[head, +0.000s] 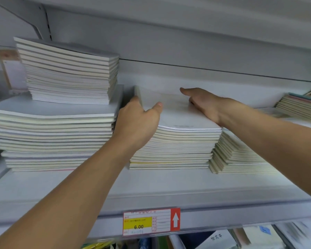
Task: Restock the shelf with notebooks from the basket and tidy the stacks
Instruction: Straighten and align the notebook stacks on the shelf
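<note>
We press both hands to the middle notebook stack (172, 146) on the shelf (151, 186): our left hand (138, 123) clasps its left edge, thumb on the cover, while our right hand (203, 103) lies flat and open on top. Neighbouring stacks crowd both sides; bare shelf lies in front, above the price tag (151, 221).

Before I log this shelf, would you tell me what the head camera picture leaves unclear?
- Basket: outside the head view, so its contents are unknown.
- Left hand fingers: curled behind the middle stack, hidden by its edge.
- Price tag: 6.00 reads, the smaller print is too small.
- Top notebook cover: washed out and blurred, its print unreadable.
- Right-hand stack: partly covered by the right forearm.
- Right hand lies flat on top.
</note>
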Motion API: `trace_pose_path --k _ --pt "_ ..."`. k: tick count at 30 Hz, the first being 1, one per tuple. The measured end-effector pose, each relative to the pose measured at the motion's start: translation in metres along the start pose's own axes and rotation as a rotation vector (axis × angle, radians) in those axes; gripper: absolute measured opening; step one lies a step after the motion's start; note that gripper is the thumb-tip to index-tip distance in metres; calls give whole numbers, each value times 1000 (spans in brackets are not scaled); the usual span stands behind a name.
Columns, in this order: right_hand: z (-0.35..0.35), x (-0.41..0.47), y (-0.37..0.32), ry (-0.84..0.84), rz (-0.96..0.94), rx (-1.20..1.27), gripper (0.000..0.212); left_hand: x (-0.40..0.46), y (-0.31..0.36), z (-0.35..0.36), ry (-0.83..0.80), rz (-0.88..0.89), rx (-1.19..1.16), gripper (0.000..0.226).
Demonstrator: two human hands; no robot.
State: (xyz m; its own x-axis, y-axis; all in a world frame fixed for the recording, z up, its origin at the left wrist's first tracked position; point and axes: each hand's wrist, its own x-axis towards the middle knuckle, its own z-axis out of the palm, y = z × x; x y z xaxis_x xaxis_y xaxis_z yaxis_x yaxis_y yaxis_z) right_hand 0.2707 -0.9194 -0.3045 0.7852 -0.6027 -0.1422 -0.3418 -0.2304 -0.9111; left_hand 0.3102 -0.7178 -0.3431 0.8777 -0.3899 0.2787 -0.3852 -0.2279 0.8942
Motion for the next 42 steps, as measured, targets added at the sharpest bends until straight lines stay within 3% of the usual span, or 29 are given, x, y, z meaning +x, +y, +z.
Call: trace_pose_path --k 6,10,12,15,19,22,24,26,31,34,37,40,42 --pt "-12 -27 3 -109 72 54 54 -7 -11 2 -44 65 -150 41" --pt "-11 -65 27 -171 -40 208 35 -20 -21 8 -17 82 -292 79" --pt "-7 -82 38 -208 -134 244 31 -24 -25 9 -13 81 -316 87" --pt "-4 -97 47 -242 -270 158 27 -26 -27 5 -43 91 -313 68" --pt "-7 -97 52 -301 -354 10 56 -29 -25 -2 -84 131 -297 59" --pt "-16 -88 54 -286 -327 -26 74 -34 -28 -1 -96 165 -217 84" --pt "-20 -87 54 -268 -314 -37 78 -38 -37 1 -107 171 -155 110" --pt "-23 -91 55 -230 -324 -105 82 -43 -45 -1 -123 144 -124 121" --pt "-19 -88 56 85 -417 -679 96 -44 -54 -5 -153 86 79 103" --pt "-18 -88 57 129 -447 -748 97 -42 -52 -6 -135 98 151 88" --pt "-13 -96 63 144 -391 -614 102 -44 -53 -8 -142 101 166 82" --pt "-12 -106 67 -79 -152 -124 97 -45 -52 -12 -168 107 250 69" --pt "-9 -113 75 -123 -59 128 91 -46 -52 -14 -202 109 318 55"
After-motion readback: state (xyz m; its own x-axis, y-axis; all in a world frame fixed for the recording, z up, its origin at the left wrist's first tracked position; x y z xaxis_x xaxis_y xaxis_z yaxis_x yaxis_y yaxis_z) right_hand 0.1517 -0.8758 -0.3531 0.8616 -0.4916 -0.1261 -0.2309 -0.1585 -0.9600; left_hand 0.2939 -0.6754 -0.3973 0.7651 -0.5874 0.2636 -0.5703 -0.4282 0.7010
